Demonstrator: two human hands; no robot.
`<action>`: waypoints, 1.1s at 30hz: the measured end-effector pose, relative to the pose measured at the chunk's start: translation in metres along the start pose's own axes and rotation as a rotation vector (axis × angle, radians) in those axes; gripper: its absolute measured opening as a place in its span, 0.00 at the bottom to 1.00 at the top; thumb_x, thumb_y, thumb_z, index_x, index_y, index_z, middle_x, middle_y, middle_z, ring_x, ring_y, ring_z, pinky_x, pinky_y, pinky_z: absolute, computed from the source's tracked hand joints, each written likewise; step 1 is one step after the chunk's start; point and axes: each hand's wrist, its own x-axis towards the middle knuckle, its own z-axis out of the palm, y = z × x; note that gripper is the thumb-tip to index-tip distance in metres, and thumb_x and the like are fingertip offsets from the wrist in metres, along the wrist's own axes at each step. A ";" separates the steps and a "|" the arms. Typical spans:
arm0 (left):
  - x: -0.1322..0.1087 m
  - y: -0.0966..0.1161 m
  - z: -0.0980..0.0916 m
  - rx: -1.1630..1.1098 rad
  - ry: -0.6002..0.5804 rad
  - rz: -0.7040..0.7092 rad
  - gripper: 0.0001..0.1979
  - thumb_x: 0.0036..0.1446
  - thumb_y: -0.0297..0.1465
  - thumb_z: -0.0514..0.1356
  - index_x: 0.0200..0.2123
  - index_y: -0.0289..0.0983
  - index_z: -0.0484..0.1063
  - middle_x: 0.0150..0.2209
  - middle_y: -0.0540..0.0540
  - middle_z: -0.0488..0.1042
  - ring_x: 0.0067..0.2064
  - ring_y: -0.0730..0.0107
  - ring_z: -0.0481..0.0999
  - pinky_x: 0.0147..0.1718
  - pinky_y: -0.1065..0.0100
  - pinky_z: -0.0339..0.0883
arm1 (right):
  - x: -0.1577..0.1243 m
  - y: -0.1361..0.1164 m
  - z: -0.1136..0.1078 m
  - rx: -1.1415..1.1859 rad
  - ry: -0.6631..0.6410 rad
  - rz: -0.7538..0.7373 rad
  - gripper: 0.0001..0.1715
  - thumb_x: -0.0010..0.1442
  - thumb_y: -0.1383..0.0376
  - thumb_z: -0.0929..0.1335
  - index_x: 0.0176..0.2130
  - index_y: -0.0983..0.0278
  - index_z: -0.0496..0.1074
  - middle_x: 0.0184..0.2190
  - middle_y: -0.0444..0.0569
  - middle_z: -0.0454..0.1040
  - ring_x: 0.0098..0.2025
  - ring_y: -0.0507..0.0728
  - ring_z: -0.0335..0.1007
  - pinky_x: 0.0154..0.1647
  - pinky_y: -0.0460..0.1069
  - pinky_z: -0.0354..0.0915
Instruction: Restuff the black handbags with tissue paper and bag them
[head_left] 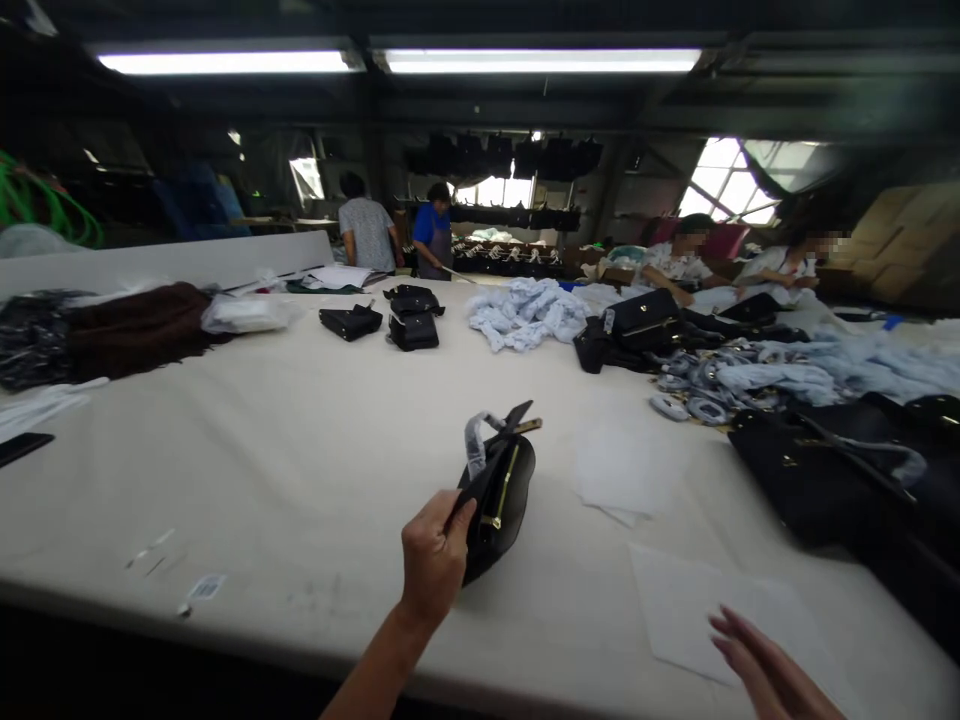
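A small black handbag [510,500] stands tilted on its side above the pale table, its gold zipper showing and a plastic-wrapped handle rising from its top. Gripping its near edge is my left hand [439,550], thumb on top and fingers wrapped behind. At the lower right my right hand [765,660] is held apart from the bag, fingers stretched out with nothing in them, over a white paper sheet [697,610]. Farther up lies a stack of white sheets [619,465], right of the bag.
Black bags [817,470] are piled on the right, beside wrapped straps [705,385] and pale blue stuffing [529,312]. Smaller black bags [414,328] sit at the back. Brown cloth [142,330] and a phone [22,448] lie left. Several people are beyond the table [247,470].
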 end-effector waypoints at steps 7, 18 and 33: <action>-0.052 0.018 -0.026 -0.162 -0.096 -0.099 0.15 0.57 0.40 0.60 0.22 0.38 0.67 0.16 0.55 0.58 0.18 0.76 0.58 0.18 0.73 0.53 | -0.031 -0.096 0.093 0.040 -0.524 -0.917 0.32 0.55 0.79 0.58 0.54 0.58 0.70 0.52 0.50 0.71 0.55 0.60 0.64 0.55 0.59 0.65; -0.054 -0.007 -0.043 -0.344 -0.144 -0.327 0.14 0.55 0.41 0.61 0.28 0.36 0.69 0.17 0.56 0.60 0.20 0.77 0.59 0.21 0.73 0.56 | -0.053 -0.126 0.108 -0.074 -0.739 -0.591 0.19 0.56 0.56 0.72 0.47 0.59 0.76 0.40 0.49 0.72 0.36 0.56 0.70 0.38 0.49 0.67; -0.060 -0.017 -0.020 -0.064 0.069 -0.176 0.17 0.52 0.44 0.63 0.36 0.37 0.71 0.30 0.48 0.73 0.34 0.65 0.73 0.36 0.67 0.67 | -0.044 -0.138 0.104 -0.029 -1.034 -0.673 0.04 0.56 0.67 0.70 0.35 0.62 0.71 0.27 0.40 0.71 0.28 0.49 0.62 0.30 0.43 0.54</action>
